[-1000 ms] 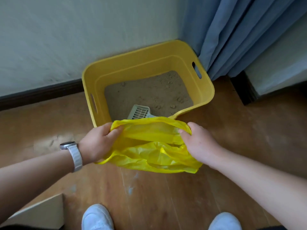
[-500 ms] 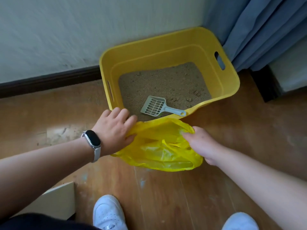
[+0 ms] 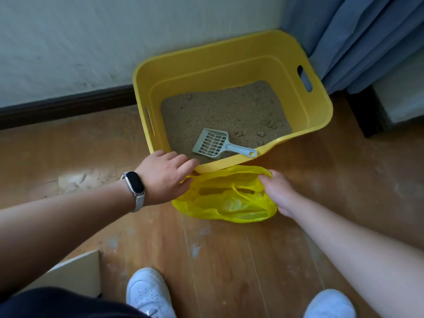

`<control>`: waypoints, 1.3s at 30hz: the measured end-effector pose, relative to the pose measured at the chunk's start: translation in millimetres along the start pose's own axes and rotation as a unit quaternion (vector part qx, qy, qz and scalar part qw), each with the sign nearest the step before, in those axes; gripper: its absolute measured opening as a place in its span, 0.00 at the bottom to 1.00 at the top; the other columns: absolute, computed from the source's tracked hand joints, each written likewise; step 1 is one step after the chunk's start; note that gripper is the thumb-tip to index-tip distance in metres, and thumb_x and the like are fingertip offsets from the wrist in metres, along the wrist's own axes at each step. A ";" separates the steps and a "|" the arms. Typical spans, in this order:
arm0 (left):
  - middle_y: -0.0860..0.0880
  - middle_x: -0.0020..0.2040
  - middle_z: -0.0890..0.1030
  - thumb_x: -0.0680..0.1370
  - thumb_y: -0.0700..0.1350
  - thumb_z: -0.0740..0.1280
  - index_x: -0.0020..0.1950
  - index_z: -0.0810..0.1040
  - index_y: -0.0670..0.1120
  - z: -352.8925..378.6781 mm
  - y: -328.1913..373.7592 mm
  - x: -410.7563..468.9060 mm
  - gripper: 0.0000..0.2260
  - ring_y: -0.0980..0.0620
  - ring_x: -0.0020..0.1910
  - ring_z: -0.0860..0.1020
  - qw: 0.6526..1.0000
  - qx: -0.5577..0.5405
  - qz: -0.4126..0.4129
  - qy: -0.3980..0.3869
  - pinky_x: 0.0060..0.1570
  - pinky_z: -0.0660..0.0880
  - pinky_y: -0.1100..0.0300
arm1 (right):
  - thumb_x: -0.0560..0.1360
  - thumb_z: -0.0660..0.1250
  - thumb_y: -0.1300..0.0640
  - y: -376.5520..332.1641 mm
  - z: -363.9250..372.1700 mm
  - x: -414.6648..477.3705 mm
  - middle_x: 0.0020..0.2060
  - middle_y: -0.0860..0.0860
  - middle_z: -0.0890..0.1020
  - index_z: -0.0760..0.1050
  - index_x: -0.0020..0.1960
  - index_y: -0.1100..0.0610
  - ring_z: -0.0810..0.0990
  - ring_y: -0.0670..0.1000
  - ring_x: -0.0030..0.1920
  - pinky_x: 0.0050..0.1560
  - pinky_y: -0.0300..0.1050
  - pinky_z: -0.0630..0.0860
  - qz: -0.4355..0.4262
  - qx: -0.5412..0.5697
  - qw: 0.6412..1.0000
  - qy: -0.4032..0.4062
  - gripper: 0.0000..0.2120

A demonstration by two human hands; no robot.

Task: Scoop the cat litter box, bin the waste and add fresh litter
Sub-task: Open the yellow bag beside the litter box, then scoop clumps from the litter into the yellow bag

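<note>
A yellow litter box [image 3: 231, 57] stands on the wooden floor against the wall, holding sandy litter [image 3: 220, 111] with a few clumps near its right side. A grey slotted scoop [image 3: 215, 143] lies on the litter near the front wall, handle pointing right. A yellow plastic bag [image 3: 226, 200] sits open on the floor right in front of the box. My left hand [image 3: 165, 175] lies over the bag's left edge with fingers extended, touching the box's front rim. My right hand [image 3: 277, 191] pinches the bag's right edge.
A blue curtain [image 3: 358, 37] hangs at the right behind the box, with a dark base [image 3: 364, 111] below it. A pale board corner [image 3: 75, 271] lies at the lower left. My white shoes [image 3: 149, 292] stand below the bag.
My left hand let go of the bag's left edge and moved forward to the box's front rim with fingers straightened. The bag settled lower on the floor. The camera view shifted, showing the whole scoop.
</note>
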State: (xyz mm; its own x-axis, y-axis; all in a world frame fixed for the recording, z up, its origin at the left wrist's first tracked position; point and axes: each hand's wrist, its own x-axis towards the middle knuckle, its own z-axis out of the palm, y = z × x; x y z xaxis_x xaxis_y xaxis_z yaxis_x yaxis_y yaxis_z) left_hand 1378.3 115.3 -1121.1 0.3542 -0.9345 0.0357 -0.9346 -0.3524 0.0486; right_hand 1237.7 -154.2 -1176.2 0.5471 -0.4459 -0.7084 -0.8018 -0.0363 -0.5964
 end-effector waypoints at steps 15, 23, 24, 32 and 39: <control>0.47 0.37 0.78 0.76 0.61 0.62 0.51 0.77 0.44 -5.4 -21.2 5.2 0.20 0.44 0.35 0.76 0.999 -0.030 -0.007 0.041 0.35 0.71 0.54 | 0.74 0.64 0.51 -40.8 -34.9 -33.5 0.51 0.53 0.78 0.76 0.55 0.58 0.78 0.57 0.51 0.51 0.51 0.76 -0.361 -0.331 0.865 0.106 0.14; 0.49 0.32 0.76 0.76 0.68 0.55 0.38 0.77 0.45 -4.0 -48.1 17.5 0.28 0.45 0.29 0.74 0.997 -0.039 0.049 0.043 0.30 0.71 0.56 | 0.77 0.60 0.49 -126.6 1.6 -12.2 0.52 0.54 0.76 0.73 0.57 0.55 0.74 0.57 0.54 0.49 0.51 0.72 -0.372 -0.536 0.756 0.063 0.13; 0.49 0.31 0.75 0.76 0.68 0.55 0.38 0.77 0.46 -3.0 -48.4 17.2 0.28 0.45 0.28 0.74 0.997 -0.045 0.046 0.049 0.30 0.71 0.57 | 0.77 0.59 0.49 -131.2 7.8 -2.9 0.53 0.54 0.76 0.72 0.59 0.55 0.74 0.58 0.55 0.48 0.50 0.70 -0.350 -0.566 0.745 0.048 0.14; 0.49 0.29 0.73 0.75 0.63 0.63 0.32 0.73 0.46 12.4 -46.1 12.0 0.23 0.46 0.28 0.72 0.990 -0.051 0.047 0.123 0.31 0.68 0.56 | 0.78 0.61 0.54 -127.4 34.2 44.1 0.51 0.54 0.80 0.73 0.56 0.56 0.77 0.57 0.47 0.39 0.44 0.68 -0.235 -0.556 0.793 -0.084 0.10; 0.49 0.30 0.75 0.76 0.63 0.63 0.33 0.75 0.46 18.4 -48.9 9.8 0.22 0.45 0.29 0.74 0.986 -0.053 0.062 0.142 0.32 0.69 0.55 | 0.76 0.62 0.54 -148.2 6.1 40.1 0.36 0.47 0.73 0.69 0.48 0.51 0.72 0.49 0.34 0.29 0.43 0.63 -0.294 -0.561 0.773 -0.030 0.03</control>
State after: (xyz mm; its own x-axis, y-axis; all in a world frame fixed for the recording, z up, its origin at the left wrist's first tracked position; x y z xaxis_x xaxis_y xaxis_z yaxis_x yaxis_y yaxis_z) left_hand 1426.9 122.4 -1141.5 0.2472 -0.9125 0.3261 -0.9677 -0.2154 0.1309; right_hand 1379.9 -161.2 -1118.5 0.8797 -0.0165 -0.4753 -0.0954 -0.9852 -0.1423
